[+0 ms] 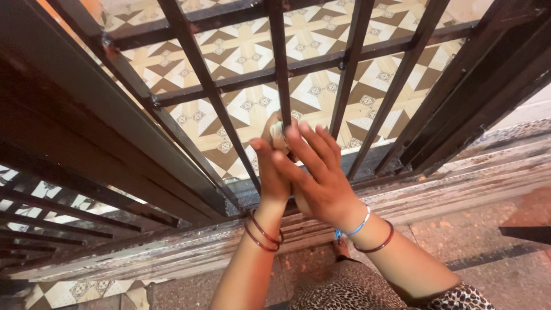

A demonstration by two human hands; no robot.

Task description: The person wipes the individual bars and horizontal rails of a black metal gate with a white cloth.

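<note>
Seen from above: both hands raised against a black metal grille (281, 69) of upright bars and crossbars. Left hand (271, 169) pressed up beside one upright bar (279, 57), fingers straight and held close together, palm turned inward. Right hand (318, 172) laid over the left, fingers (313, 143) spread slightly and pointing up. Pinched between the two hands, just at the bar, a small pale cloth or pad (276, 135), mostly hidden; kind not clear, and which fingers gripped it could not be told. Worn on the left wrist, two dark red bangles (263, 234); on the right wrist, one red bangle (379, 244) and a blue thread (353, 229). Beyond the grille, a patterned tile floor (252, 103) in brown and cream. Below the hands, a worn, paint-flecked sill (436, 183). No containers visible anywhere.
</note>
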